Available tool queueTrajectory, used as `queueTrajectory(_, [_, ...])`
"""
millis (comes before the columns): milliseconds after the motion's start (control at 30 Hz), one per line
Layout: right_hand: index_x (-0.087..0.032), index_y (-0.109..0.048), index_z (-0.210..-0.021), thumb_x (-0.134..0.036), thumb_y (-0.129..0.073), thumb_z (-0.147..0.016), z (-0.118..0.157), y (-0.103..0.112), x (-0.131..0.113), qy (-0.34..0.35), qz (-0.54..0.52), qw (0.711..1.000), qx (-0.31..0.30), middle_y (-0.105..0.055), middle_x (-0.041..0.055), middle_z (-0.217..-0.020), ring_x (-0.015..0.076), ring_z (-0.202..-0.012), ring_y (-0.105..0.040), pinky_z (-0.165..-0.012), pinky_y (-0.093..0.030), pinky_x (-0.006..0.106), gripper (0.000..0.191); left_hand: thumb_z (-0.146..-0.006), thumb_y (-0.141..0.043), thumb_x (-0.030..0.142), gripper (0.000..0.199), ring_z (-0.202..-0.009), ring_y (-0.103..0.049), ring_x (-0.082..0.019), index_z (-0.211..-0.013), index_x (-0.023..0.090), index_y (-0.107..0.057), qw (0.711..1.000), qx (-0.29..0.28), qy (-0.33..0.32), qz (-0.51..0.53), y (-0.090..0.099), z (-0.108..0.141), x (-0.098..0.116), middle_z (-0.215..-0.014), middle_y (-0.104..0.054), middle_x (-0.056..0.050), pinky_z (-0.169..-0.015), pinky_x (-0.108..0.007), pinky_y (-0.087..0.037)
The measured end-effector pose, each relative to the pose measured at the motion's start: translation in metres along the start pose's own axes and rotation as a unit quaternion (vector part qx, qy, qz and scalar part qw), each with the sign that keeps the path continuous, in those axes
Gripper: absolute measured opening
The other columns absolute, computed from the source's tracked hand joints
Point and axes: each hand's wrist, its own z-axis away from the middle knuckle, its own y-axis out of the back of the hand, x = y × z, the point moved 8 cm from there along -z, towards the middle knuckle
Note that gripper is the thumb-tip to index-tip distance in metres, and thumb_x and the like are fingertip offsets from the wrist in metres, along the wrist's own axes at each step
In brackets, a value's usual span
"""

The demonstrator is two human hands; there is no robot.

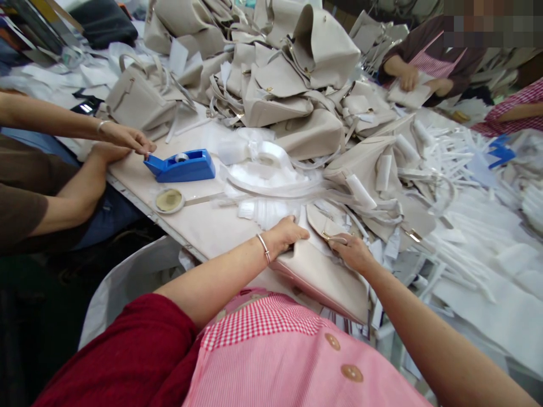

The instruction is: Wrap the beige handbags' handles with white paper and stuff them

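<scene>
A beige handbag (326, 274) lies tilted at the table's front edge, close to my apron. My left hand (288, 233) is closed on its upper left edge, thumb on top. At the bag's upper right, my right hand (352, 251) pinches the part by the flap (320, 223), where a gold-coloured metal fitting shows. The fingertips of both hands are partly hidden by the bag. Just behind it lie white padding strips (269, 210) and pale straps.
A blue tape dispenser (190, 167) stands left of centre, beside a tape roll (169, 200). A co-worker's hands (127, 138) are next to it. Beige bags (275, 85) are heaped at the back. White wrapping (479, 316) covers the right side. Another person (424, 73) handles a beige piece.
</scene>
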Motion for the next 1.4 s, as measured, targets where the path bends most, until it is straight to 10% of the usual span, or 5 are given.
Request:
queueTrajectory(467, [-0.020,-0.073,-0.097,-0.032,-0.049,-0.090,0.005,-0.016,-0.012,0.059,0.083,0.995,0.023,-0.068,0.0089,-0.110,0.0221,-0.099,-0.063,-0.093,-0.046,0.034,0.028,-0.059,-0.064,0.009,0.066,-0.061,-0.060,-0.016,-0.124,0.007,-0.050,0.999,0.021,-0.018,-0.034,-0.001,-0.001,0.003,-0.089,-0.066,-0.009,-0.051,-0.023,-0.046])
queueTrajectory(667, [-0.014,-0.068,-0.110,-0.024,-0.041,-0.093,0.018,-0.040,-0.038,0.172,0.206,0.963,-0.023,-0.063,0.0144,-0.112,0.0241,-0.105,-0.057,-0.100,-0.041,0.034,0.033,-0.057,-0.069,0.008,0.080,-0.069,-0.063,-0.017,-0.134,0.009,-0.046,0.998,0.025,-0.031,-0.046,0.000,-0.001,0.003,-0.099,-0.068,-0.011,-0.053,-0.020,-0.046])
queueTrajectory(900, [-0.009,-0.062,-0.116,-0.017,-0.049,-0.083,0.025,-0.060,-0.055,0.153,0.338,0.926,-0.066,-0.061,0.0188,-0.110,0.0296,-0.099,-0.054,-0.091,-0.042,0.040,0.036,-0.059,-0.073,0.011,0.098,-0.068,-0.064,-0.019,-0.147,0.010,-0.031,0.996,0.023,-0.029,-0.083,0.018,-0.003,-0.009,-0.097,-0.070,-0.012,-0.052,-0.023,-0.047])
queueTrajectory(1100, [-0.011,-0.057,-0.126,-0.021,-0.050,-0.085,0.034,-0.042,-0.055,0.152,0.259,0.953,-0.038,-0.057,0.0183,-0.122,0.0292,-0.109,-0.053,-0.098,-0.039,0.041,0.043,-0.073,-0.072,0.035,0.045,-0.066,-0.063,-0.017,-0.110,0.010,-0.064,0.996,-0.013,-0.002,-0.083,0.024,-0.008,-0.012,-0.087,-0.071,-0.010,-0.053,-0.022,-0.047])
queueTrajectory(1400, [-0.021,-0.066,-0.120,-0.031,-0.042,-0.094,0.033,-0.016,-0.032,0.150,0.074,0.986,0.006,-0.062,0.0106,-0.120,0.0228,-0.111,-0.058,-0.103,-0.042,0.038,0.036,-0.060,-0.078,0.027,0.047,-0.076,-0.068,-0.024,-0.101,0.008,-0.066,0.967,0.057,-0.021,-0.247,0.020,-0.020,0.008,-0.092,-0.072,-0.013,-0.056,-0.025,-0.048])
